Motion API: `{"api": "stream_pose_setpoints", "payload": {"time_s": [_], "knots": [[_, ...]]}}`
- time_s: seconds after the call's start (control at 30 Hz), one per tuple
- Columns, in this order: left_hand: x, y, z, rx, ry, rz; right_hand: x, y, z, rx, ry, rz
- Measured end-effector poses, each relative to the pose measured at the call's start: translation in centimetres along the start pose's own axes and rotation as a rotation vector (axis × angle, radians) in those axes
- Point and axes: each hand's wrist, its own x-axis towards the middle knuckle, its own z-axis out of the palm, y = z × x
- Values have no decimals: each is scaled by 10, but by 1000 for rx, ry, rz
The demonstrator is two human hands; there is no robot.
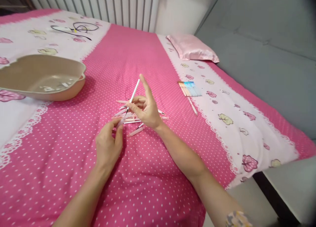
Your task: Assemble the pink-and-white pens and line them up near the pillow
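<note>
My right hand pinches a thin white pen tilted upward, its forefinger stretched up beside it. My left hand is pinched on a small pale cap or pen end, close below the right hand. Beneath both hands lies a loose pile of several pink and white pens on the pink dotted bedsheet.
A beige scalloped tray sits at the left. A row of pastel pens lies to the right, one pink pen loose beside it. A pink pillow, a black cable and a grey sofa lie further off.
</note>
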Motion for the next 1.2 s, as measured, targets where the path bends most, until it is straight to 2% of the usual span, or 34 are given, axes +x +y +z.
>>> {"api": "stream_pose_setpoints", "payload": {"time_s": [0.53, 0.9, 1.2], "knots": [[-7, 2, -2, -96, 3, -21, -10, -3, 7, 101, 22, 2], [-8, 4, -3, -156, -6, 16, -13, 1, 7, 44, -46, -50], [-10, -2, 0, -142, -20, 54, -12, 5, 6, -26, -51, -105]]}}
